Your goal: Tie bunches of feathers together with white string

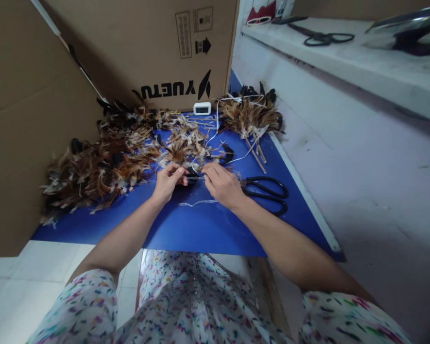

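My left hand [169,182] pinches one end of a thin pale strip [196,178], stretched level just above the blue table [129,215]. The fingers of my right hand [222,183] are closed on its other end. Dark feathers [189,184] show under and behind the strip, between the hands. A second clear strip [197,203] lies loose on the table below my right hand. Beside that hand are scissors [268,192] with large black handles; their blades are mostly hidden. Brown feather bunches [182,145] lie just beyond my fingers.
A large feather heap [103,167] spreads along the left. A feather bundle with sticks [249,114], a long white ribbon [218,119] and a small digital clock [202,109] lie farther back. Cardboard boxes [139,52] wall the back and left; a ledge [326,57] runs along the right wall.
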`<state>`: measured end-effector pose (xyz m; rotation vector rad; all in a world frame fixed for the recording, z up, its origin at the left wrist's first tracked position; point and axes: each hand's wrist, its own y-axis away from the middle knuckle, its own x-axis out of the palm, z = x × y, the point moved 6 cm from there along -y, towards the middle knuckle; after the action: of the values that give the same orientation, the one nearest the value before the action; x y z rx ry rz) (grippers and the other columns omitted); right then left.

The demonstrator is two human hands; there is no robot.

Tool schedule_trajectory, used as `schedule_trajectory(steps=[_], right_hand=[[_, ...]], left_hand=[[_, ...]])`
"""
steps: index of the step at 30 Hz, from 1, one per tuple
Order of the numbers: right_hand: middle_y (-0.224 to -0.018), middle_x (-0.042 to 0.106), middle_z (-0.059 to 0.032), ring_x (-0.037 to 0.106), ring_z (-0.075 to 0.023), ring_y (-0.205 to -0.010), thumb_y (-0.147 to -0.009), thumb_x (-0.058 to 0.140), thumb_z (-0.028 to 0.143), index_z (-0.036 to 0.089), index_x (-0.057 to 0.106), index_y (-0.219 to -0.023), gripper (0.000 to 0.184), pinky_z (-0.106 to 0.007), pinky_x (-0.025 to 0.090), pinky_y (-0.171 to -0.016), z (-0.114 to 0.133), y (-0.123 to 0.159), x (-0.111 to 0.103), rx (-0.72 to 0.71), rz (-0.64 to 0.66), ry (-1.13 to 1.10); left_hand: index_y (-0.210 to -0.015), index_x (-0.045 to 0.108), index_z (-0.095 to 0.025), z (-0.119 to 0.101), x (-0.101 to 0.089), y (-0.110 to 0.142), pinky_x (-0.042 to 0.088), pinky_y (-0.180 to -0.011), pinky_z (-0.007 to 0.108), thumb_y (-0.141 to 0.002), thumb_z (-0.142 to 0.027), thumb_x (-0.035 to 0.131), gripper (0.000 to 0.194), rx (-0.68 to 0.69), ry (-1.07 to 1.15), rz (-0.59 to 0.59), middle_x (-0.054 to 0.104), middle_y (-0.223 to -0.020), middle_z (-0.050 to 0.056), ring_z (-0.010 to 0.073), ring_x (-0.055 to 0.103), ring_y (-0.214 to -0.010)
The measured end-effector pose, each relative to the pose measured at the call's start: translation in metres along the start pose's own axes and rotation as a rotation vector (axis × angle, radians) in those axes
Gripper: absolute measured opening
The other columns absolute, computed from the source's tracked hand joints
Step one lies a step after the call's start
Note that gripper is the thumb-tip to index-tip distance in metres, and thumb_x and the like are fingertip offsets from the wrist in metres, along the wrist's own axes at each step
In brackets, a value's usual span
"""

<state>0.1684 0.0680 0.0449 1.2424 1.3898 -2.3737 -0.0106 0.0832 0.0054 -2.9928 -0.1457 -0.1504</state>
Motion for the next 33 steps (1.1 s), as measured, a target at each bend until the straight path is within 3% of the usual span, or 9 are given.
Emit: schedule_trajectory(steps=[5,9,13,16,20,24,27,30,33], right_hand=[[-0.105,0.069,-0.0106,0.065,-0.0209,-0.095,-0.096,0.041,0.013,0.016,0.065,-0.102,0.024,-0.032,0.051,-0.082,-0.005,0.000,0.004,0.021,0.037,0.013],[-0.102,0.069,-0.0104,0.064,-0.0211,-0.092,-0.095,0.043,0.013,0.016,0.065,-0.098,0.023,-0.031,0.049,-0.077,-0.010,0.000,0.005,0.024,0.041,0.042],[-0.100,0.069,-0.0105,0.064,-0.0213,-0.090,-0.094,0.044,0.013,0.016,0.065,-0.096,0.022,-0.031,0.047,-0.074,-0.012,0.000,0.006,0.018,0.057,0.056],[-0.097,0.070,-0.0101,0.065,-0.0213,-0.086,-0.093,0.044,0.013,0.016,0.066,-0.096,0.022,-0.031,0.045,-0.071,-0.011,0.001,0.008,0.013,0.089,0.077],[-0.096,0.070,-0.0100,0.065,-0.0212,-0.084,-0.093,0.043,0.013,0.015,0.067,-0.095,0.024,-0.031,0.044,-0.067,-0.010,0.001,0.013,0.005,0.116,0.101],[-0.096,0.070,-0.0098,0.065,-0.0209,-0.083,-0.092,0.045,0.013,0.014,0.067,-0.097,0.023,-0.031,0.042,-0.066,-0.012,0.002,0.016,0.013,0.128,0.096],[-0.097,0.070,-0.0096,0.064,-0.0202,-0.081,-0.092,0.045,0.013,0.014,0.068,-0.099,0.024,-0.030,0.041,-0.065,-0.013,0.002,0.015,0.029,0.141,0.103],[-0.096,0.070,-0.0091,0.064,-0.0191,-0.079,-0.092,0.044,0.014,0.015,0.068,-0.098,0.024,-0.029,0.039,-0.064,-0.013,0.002,0.013,0.043,0.152,0.114],[-0.097,0.071,-0.0085,0.064,-0.0185,-0.080,-0.093,0.044,0.015,0.016,0.067,-0.099,0.024,-0.029,0.038,-0.063,-0.014,0.002,0.014,0.065,0.174,0.114]], left_hand=[[-0.076,0.060,-0.018,-0.007,-0.009,-0.003,0.055,-0.054,0.028,-0.072,-0.053,0.076,0.038,0.113,-0.127,-0.070,0.064,-0.058,-0.001,0.0139,0.062,-0.050],[-0.074,0.062,-0.019,-0.029,-0.018,0.006,0.053,-0.056,0.029,-0.076,-0.051,0.072,0.034,0.222,-0.264,-0.091,0.063,-0.055,-0.001,0.0151,0.061,-0.050],[-0.074,0.069,-0.017,-0.052,-0.043,0.026,0.051,-0.059,0.027,-0.082,-0.046,0.067,0.030,0.277,-0.492,-0.105,0.065,-0.058,0.002,0.0145,0.062,-0.053],[-0.074,0.070,-0.015,-0.066,-0.082,0.040,0.049,-0.058,0.025,-0.083,-0.042,0.067,0.028,0.296,-0.668,-0.169,0.066,-0.060,0.002,0.0129,0.062,-0.054],[-0.079,0.067,-0.015,-0.089,-0.162,0.040,0.046,-0.049,0.024,-0.086,-0.050,0.064,0.036,0.274,-0.725,-0.311,0.066,-0.059,-0.001,0.0109,0.058,-0.050],[-0.079,0.061,-0.015,-0.118,-0.251,0.027,0.052,-0.057,0.025,-0.088,-0.061,0.057,0.047,0.148,-0.897,-0.494,0.062,-0.058,-0.004,0.0080,0.055,-0.052],[-0.075,0.061,-0.014,-0.140,-0.291,0.028,0.051,-0.068,0.028,-0.082,-0.052,0.071,0.039,0.106,-1.013,-0.587,0.055,-0.052,-0.006,0.0075,0.048,-0.054],[-0.074,0.064,-0.013,-0.153,-0.296,0.039,0.047,-0.087,0.037,-0.076,-0.034,0.079,0.026,0.126,-1.141,-0.689,0.053,-0.055,-0.006,0.0086,0.043,-0.061],[-0.089,0.070,-0.013,-0.148,-0.260,0.048,0.046,-0.095,0.040,-0.085,-0.023,0.063,0.013,0.198,-1.440,-0.654,0.069,-0.081,0.001,0.0161,0.056,-0.081]])
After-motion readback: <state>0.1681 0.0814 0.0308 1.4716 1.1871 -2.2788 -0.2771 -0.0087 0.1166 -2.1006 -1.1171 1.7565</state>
